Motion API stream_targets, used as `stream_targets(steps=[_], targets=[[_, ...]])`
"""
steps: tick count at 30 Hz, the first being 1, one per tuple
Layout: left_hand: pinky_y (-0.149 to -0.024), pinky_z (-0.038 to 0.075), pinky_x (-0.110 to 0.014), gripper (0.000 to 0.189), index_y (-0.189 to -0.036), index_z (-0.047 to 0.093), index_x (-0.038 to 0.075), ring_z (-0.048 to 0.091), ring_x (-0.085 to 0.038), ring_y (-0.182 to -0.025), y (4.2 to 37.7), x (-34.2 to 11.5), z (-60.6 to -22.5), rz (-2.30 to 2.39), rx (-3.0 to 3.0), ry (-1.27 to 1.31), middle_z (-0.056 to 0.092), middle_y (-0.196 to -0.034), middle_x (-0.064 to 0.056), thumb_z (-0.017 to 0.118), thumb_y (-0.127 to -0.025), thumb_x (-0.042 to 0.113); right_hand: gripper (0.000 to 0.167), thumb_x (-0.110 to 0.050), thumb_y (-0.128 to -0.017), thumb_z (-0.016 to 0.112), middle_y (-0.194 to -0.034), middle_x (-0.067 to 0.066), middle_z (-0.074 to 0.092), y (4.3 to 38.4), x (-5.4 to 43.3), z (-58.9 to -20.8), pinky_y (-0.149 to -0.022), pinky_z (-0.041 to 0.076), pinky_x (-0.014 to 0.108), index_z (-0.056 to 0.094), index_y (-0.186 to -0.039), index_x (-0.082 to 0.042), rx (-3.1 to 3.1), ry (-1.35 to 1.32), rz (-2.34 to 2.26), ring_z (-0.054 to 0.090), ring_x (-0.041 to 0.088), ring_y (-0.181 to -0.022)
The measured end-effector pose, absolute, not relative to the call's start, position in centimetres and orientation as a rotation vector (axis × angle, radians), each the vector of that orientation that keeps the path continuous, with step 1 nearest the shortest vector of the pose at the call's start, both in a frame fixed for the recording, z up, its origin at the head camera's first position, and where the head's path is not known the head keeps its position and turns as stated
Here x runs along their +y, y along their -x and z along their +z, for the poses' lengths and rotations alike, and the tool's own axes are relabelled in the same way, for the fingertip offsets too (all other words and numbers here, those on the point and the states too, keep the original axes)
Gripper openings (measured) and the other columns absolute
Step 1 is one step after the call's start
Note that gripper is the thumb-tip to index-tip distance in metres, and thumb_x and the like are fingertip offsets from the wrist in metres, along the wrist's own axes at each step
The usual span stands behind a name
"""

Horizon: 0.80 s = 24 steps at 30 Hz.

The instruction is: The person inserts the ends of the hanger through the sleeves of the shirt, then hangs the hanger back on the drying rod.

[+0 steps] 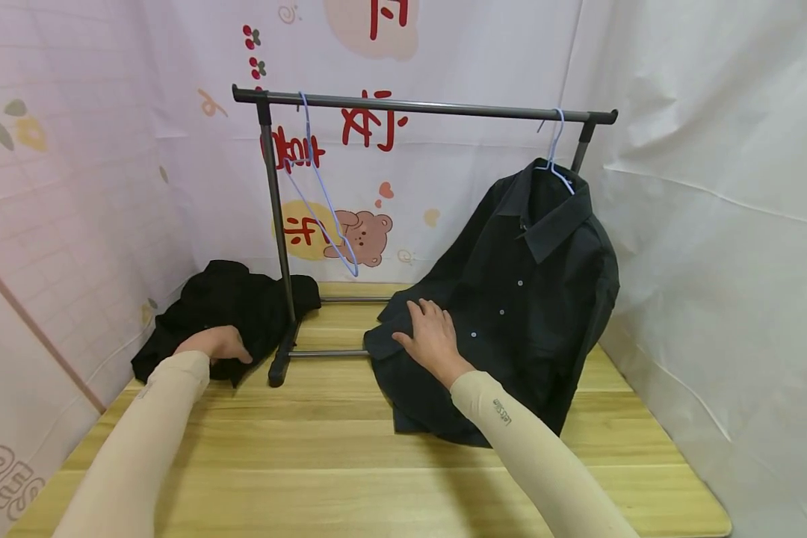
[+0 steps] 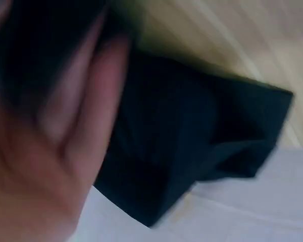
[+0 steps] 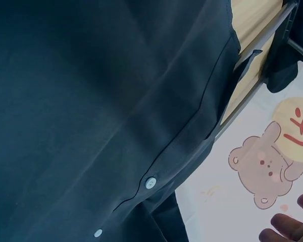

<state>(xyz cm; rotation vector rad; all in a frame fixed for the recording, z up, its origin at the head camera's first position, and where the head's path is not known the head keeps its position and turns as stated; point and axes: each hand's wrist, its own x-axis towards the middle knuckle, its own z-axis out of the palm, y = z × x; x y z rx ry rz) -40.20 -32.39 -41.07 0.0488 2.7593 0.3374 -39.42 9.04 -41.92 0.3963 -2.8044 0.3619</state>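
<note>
A black shirt [image 1: 545,291] with a collar and pale buttons hangs on a light-blue hanger [image 1: 558,142] at the right end of the rack. My right hand [image 1: 436,340], its fingers spread, is at the shirt's lower front; whether it touches the cloth I cannot tell. In the right wrist view, a button [image 3: 150,182] and part of the placket show. At the left, a crumpled black garment [image 1: 235,299] lies on the table. My left hand [image 1: 215,342] holds its near side, with cloth [image 2: 40,45] between thumb and fingers in the blurred left wrist view.
A dark metal clothes rack [image 1: 410,104] stands on the wooden table [image 1: 296,463]. An unfilled light-blue hanger [image 1: 329,217] hangs near its left end. The rack's left foot [image 1: 279,370] is close to my left hand. Printed white curtains [image 1: 713,149] enclose the table.
</note>
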Motion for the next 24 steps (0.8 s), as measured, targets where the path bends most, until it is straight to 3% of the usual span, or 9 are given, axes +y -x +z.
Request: stream_targets(steps=[3,7,8,10,12,14,16,18,24], targets=[[-0.089,0.037,-0.073,0.080,-0.130,0.045,-0.019,0.043,-0.063,-0.112,39.9,-33.6,-41.9,0.296,3.064,0.095,0.040,-0.128,-0.047,0.078,-0.084,0.038,0.074,-0.049,-0.092,0.067,-0.153,0.016,0.038,39.4,9.1,-42.1,-0.115,0.024,0.054,0.042,-0.151,-0.011,-2.810,-0.387,0.373,0.032,0.034,-0.142],[-0.093,0.012,-0.086,0.129,-0.151,-0.002,-0.014,0.005,-0.075,-0.128,38.9,-35.4,-43.3,0.514,3.089,0.445,-0.005,-0.142,-0.054,0.081,-0.077,0.051,0.075,-0.050,-0.092,0.066,-0.154,0.014,0.038,39.5,9.0,-42.4,-0.115,0.024,0.053,0.041,-0.151,-0.012,-2.833,-0.383,0.347,0.032,0.033,-0.142],[-0.093,0.006,-0.087,0.136,-0.150,-0.016,-0.011,-0.005,-0.074,-0.129,38.7,-35.9,-43.5,0.596,3.010,0.502,-0.015,-0.142,-0.053,0.079,-0.077,0.056,0.075,-0.050,-0.093,0.066,-0.154,0.014,0.037,39.4,8.9,-42.5,-0.115,0.024,0.052,0.040,-0.151,-0.012,-2.840,-0.388,0.343,0.032,0.032,-0.143],[-0.096,0.003,-0.085,0.137,-0.145,-0.027,-0.009,-0.010,-0.073,-0.129,38.2,-36.5,-43.8,0.680,2.830,0.549,-0.021,-0.141,-0.052,0.072,-0.081,0.062,0.075,-0.051,-0.093,0.066,-0.154,0.014,0.038,39.4,8.8,-42.6,-0.115,0.024,0.052,0.040,-0.152,-0.012,-2.849,-0.407,0.344,0.033,0.032,-0.143],[-0.097,0.007,-0.084,0.129,-0.147,-0.019,-0.012,-0.001,-0.073,-0.130,37.9,-37.0,-44.0,0.661,2.739,0.495,-0.009,-0.143,-0.053,0.066,-0.085,0.062,0.075,-0.050,-0.092,0.067,-0.153,0.015,0.038,39.3,8.7,-42.6,-0.115,0.024,0.053,0.041,-0.151,-0.012,-2.848,-0.427,0.362,0.033,0.032,-0.142],[-0.098,0.022,-0.080,0.113,-0.149,0.005,-0.017,0.021,-0.071,-0.128,37.9,-37.3,-44.1,0.581,2.740,0.401,0.012,-0.142,-0.053,0.066,-0.088,0.057,0.074,-0.049,-0.092,0.067,-0.153,0.015,0.039,39.2,8.7,-42.6,-0.115,0.024,0.052,0.041,-0.151,-0.011,-2.844,-0.439,0.370,0.033,0.032,-0.142],[-0.092,0.039,-0.072,0.090,-0.139,0.032,-0.020,0.042,-0.065,-0.115,38.1,-37.5,-44.1,0.485,2.818,0.304,0.033,-0.133,-0.051,0.070,-0.089,0.044,0.073,-0.048,-0.092,0.067,-0.152,0.015,0.040,39.2,8.7,-42.6,-0.115,0.025,0.052,0.042,-0.150,-0.011,-2.839,-0.445,0.368,0.034,0.032,-0.142],[-0.082,0.047,-0.064,0.066,-0.124,0.049,-0.021,0.053,-0.059,-0.103,38.4,-37.6,-44.0,0.428,2.893,0.226,0.046,-0.122,-0.047,0.072,-0.090,0.030,0.073,-0.048,-0.093,0.067,-0.152,0.014,0.041,39.2,8.8,-42.6,-0.115,0.025,0.051,0.042,-0.150,-0.011,-2.839,-0.450,0.366,0.035,0.031,-0.141],[-0.071,0.051,-0.055,0.029,-0.111,0.063,-0.013,0.060,-0.047,-0.087,38.8,-37.2,-44.2,0.350,2.967,0.052,0.058,-0.108,-0.038,0.064,-0.091,0.008,0.072,-0.048,-0.093,0.067,-0.151,0.015,0.042,39.2,9.1,-42.9,-0.114,0.027,0.052,0.043,-0.150,-0.011,-2.859,-0.485,0.376,0.038,0.032,-0.139]])
